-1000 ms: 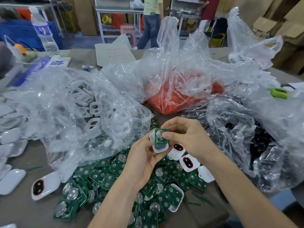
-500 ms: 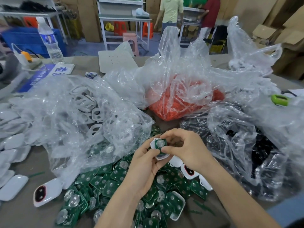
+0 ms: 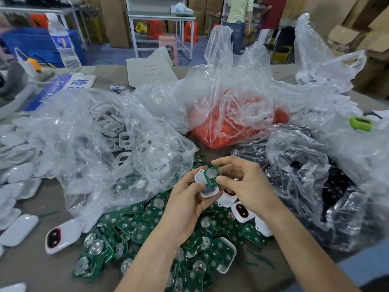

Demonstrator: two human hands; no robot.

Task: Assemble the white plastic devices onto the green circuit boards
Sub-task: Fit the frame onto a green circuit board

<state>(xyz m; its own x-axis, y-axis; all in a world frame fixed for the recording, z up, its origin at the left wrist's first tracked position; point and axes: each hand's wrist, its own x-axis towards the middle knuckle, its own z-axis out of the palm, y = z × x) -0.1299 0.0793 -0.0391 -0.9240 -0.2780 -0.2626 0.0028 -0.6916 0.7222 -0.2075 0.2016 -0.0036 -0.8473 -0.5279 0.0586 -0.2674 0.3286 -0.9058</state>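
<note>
My left hand (image 3: 187,203) grips a white plastic device shell (image 3: 207,191) from below, above the middle of the table. A green circuit board (image 3: 212,175) with a round silver dome lies tilted on top of the shell. My right hand (image 3: 242,182) pinches the board's right edge with thumb and fingers. Under both hands lies a pile of loose green circuit boards (image 3: 136,228). White devices with dark red windows (image 3: 241,210) lie just beneath my right wrist, and one more such device (image 3: 61,236) sits at the lower left.
A clear bag of white frames (image 3: 109,140) fills the left. A bag of orange parts (image 3: 231,125) stands behind the hands, a bag of black parts (image 3: 328,186) on the right. White covers (image 3: 16,182) are spread at the far left. A water bottle (image 3: 63,45) stands at the back.
The board has shifted on the shell and now sits more tilted towards the upper right. Both hands stay together in the same spot; the camera view tilted slightly upward.
</note>
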